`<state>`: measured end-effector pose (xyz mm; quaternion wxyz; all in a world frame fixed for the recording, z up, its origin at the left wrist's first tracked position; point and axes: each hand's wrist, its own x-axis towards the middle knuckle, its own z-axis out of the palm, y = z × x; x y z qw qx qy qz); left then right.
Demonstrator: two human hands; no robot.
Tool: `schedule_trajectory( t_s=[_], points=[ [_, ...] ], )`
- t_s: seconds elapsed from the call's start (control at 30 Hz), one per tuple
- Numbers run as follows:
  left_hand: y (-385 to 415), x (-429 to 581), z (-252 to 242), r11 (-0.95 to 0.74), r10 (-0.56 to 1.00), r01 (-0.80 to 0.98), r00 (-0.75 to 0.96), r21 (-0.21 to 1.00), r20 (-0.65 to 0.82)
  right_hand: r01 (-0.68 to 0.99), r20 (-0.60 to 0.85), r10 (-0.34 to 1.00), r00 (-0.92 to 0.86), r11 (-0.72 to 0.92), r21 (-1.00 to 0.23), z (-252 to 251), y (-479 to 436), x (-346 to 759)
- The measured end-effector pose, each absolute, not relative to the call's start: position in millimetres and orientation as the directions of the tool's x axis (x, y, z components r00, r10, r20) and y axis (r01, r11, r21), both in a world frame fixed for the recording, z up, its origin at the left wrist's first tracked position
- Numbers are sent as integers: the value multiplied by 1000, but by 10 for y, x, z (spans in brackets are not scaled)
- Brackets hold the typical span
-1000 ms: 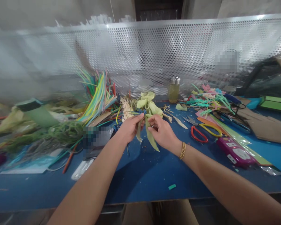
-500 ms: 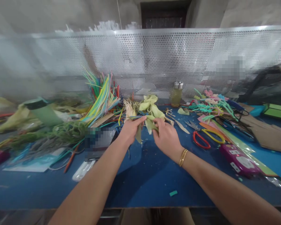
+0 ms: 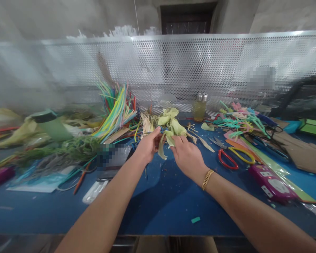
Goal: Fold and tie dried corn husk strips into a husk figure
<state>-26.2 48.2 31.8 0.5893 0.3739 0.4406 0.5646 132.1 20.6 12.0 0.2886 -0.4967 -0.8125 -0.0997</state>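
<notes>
A bunch of pale green leaf-like strips (image 3: 171, 124) is held over the blue table (image 3: 158, 200), near its middle. My left hand (image 3: 148, 146) is closed on the bunch's left side, where a thin blue stem shows. My right hand (image 3: 187, 156), with a gold bracelet on its wrist, pinches a lower strip of the same bunch. Dry straw-coloured husks (image 3: 146, 123) lie just behind my left hand.
A fan of coloured plastic strips (image 3: 116, 109) stands at the back left, a green-capped container (image 3: 51, 126) further left. Red and yellow scissors (image 3: 233, 158), a pink-purple device (image 3: 271, 182) and teal trimmings (image 3: 237, 117) lie to the right. A small jar (image 3: 200, 105) stands before the perforated metal screen (image 3: 173, 66).
The long strip that hung below my hands has been drawn up into the bunch. My right hand has shifted slightly up and right.
</notes>
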Motion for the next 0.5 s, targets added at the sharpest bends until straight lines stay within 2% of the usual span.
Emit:
schedule_trajectory(
  t_s=[0.17, 0.37, 0.5],
  points=[
    [499, -246, 296, 59, 996, -366, -38, 929, -79, 864, 570, 739, -359, 494, -98, 139, 201, 1336],
    [503, -236, 276, 75, 995, -398, -28, 914, -94, 854, 563, 745, -357, 505, -128, 129, 231, 1370],
    [492, -223, 283, 97, 992, -437, -35, 894, -124, 816, 660, 681, -318, 550, -174, 150, 227, 1380]
  ],
)
